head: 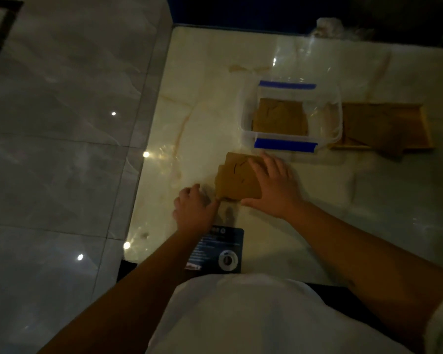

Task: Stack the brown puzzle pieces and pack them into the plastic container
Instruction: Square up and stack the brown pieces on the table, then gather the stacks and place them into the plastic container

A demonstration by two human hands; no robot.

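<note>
**A:** So where's everything sitting? The lighting is pretty dim, a lot gets lost in it.

**B:** A small stack of brown puzzle pieces [237,178] is laid flat on the pale marble table [202,98], just in front of the plastic container [289,114]. The stack isn't squared up; edges are seen stepping out on its left side.

**A:** And the hands?

**B:** The right hand [275,186] is spread open and pressed flat on the right part of the stack, fingers pointed away from the body, thumb run along the near edge. Nothing is gripped by it. The left hand [193,206] is loosely curled at the stack's near-left corner, thumb tip touching the edge. Whether a piece is actually pinched there can't be told.

**A:** Container already loaded?

**B:** Partly. More brown pieces [279,117] are seen lying inside, toward its left half. It's clear, lid off, with blue clip strips on the near and far sides. Just beside it on the right, a wooden tray [420,123] is placed, with brown pieces [376,126] lying in it, one poking over the near rim.

**A:** What's the dark thing near the body?

**B:** A dark printed card or booklet [223,251], partly covered by the left forearm. The print is too blurred to be read.
</note>
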